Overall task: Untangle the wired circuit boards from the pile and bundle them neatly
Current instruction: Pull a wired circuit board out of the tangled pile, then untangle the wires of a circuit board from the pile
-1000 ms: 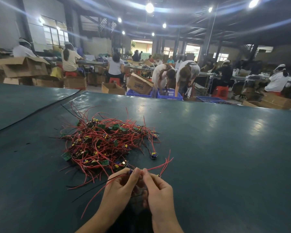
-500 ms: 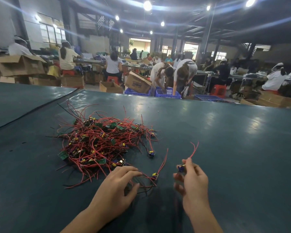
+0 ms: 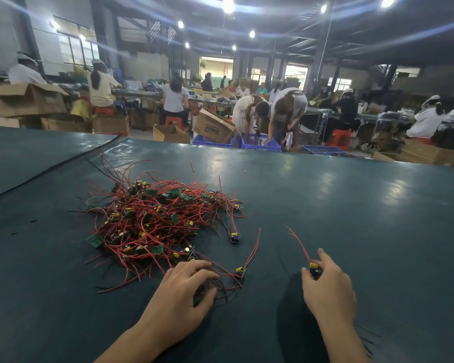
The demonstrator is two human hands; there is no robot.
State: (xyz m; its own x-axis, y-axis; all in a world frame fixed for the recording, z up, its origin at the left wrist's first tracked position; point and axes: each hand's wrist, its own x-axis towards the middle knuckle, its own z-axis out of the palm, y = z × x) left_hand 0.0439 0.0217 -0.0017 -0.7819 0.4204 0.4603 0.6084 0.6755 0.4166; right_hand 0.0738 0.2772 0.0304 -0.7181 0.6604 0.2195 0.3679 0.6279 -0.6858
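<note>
A tangled pile of small green circuit boards with red and black wires (image 3: 155,218) lies on the dark green table (image 3: 351,218), left of centre. My left hand (image 3: 184,292) rests palm down at the pile's near edge, its fingers curled over a few loose wires. A single board (image 3: 240,270) lies just right of its fingertips, and another (image 3: 235,237) sits further back. My right hand (image 3: 325,284), apart from the pile on the right, pinches one small board (image 3: 313,267) whose red wire (image 3: 298,242) sticks up and to the left.
A seam (image 3: 50,166) runs across the table at the far left. Beyond the table's far edge stand cardboard boxes (image 3: 212,125), blue crates (image 3: 257,142) and several people at other benches.
One second ago both hands were together near the pile, working one board loose. My right hand has since carried that board off to the right, and my left hand has settled on the wires.
</note>
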